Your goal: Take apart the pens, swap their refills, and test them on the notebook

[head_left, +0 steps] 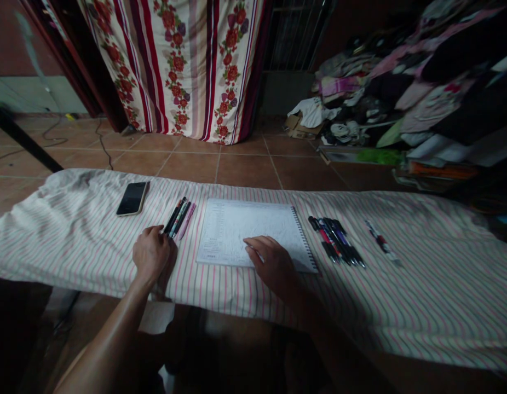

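Observation:
A spiral-bound notebook [253,227] lies open on the striped cloth in front of me. My right hand [274,265] rests on its lower edge with the fingers stretched flat. My left hand [151,253] is curled at the near ends of a small bundle of pens [179,216] left of the notebook, fingertips touching them. A larger group of several pens [338,241] lies right of the notebook, and one single pen [381,241] sits farther right.
A dark phone [132,198] lies face up at the left. The striped cloth [421,284] covers a low surface. Beyond are a tiled floor [245,164], a floral curtain [188,65] and a heap of clothes [401,93] at the right.

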Tool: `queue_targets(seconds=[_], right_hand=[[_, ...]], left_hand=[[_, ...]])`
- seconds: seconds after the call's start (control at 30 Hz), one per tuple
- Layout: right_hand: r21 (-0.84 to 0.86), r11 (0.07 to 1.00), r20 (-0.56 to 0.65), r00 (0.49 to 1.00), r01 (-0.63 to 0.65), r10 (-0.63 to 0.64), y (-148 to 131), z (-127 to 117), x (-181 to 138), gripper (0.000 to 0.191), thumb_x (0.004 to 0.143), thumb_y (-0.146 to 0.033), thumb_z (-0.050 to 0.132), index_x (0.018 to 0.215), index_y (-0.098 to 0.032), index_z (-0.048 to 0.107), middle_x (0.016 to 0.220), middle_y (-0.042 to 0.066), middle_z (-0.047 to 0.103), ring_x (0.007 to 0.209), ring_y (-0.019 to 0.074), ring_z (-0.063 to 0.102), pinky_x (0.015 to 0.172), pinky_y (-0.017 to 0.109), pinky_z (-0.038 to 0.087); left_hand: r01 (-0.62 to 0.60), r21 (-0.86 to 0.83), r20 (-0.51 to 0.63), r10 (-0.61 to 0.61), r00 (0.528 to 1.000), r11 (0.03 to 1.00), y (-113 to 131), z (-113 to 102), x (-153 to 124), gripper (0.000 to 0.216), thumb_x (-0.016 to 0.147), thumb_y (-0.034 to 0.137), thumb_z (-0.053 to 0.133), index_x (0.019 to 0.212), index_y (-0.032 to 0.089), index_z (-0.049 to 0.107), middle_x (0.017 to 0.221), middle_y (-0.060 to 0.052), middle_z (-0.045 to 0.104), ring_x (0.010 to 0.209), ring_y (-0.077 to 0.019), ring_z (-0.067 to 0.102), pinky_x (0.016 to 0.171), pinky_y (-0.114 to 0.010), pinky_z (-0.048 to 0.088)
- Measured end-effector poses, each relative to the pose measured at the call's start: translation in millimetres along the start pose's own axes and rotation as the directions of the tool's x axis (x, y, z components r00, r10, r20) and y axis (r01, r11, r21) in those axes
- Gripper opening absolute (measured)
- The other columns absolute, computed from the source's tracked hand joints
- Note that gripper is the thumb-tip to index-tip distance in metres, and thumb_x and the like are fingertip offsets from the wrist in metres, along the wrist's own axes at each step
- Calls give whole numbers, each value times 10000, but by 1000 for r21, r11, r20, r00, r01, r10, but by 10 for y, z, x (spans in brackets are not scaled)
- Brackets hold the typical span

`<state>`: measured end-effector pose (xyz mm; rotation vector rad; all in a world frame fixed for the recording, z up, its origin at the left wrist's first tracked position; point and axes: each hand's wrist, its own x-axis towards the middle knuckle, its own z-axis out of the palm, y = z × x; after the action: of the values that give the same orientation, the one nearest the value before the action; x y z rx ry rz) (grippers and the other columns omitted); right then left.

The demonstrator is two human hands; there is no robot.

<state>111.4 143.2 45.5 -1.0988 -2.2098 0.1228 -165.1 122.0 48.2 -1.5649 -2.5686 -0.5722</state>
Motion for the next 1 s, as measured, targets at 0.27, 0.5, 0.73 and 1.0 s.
queue_targets(seconds=[0.27,0.5,0.73,1.0], right_hand=[[6,1000,28,999,-18,18,-6,-9,2,196,863,-181,445,938,-137,621,856,89,681,810,207,604,751,359,487],[-4,1000,31,999,-23,23,-3,10,-2,186,855,-180,453,932,-149,620,843,81,679,808,203,604,740,351,483],[-5,1000,50,998,-31,31,-25,11,8,185,859,-176,453,926,-150,624,841,79,678,806,198,605,741,339,480],[-5,1000,27,1000,-8,8,-42,7,32,181,859,-169,452,924,-146,620,848,80,682,799,202,607,745,348,485]], left_hand=[[-61,55,23,60,998,997,-77,30,6,378,810,246,402,1118,188,614,1021,-100,648,910,-275,546,695,-359,429],[-29,63,19,28,999,998,-78,34,17,346,803,249,412,1045,200,653,993,-99,645,893,-271,553,656,-345,422],[60,58,61,-64,996,996,-23,-37,18,364,824,265,375,1060,185,642,962,-120,647,904,-290,570,641,-360,421],[105,59,21,-107,994,993,-32,-80,5,378,808,251,376,1076,191,634,991,-133,623,923,-305,546,641,-379,431]])
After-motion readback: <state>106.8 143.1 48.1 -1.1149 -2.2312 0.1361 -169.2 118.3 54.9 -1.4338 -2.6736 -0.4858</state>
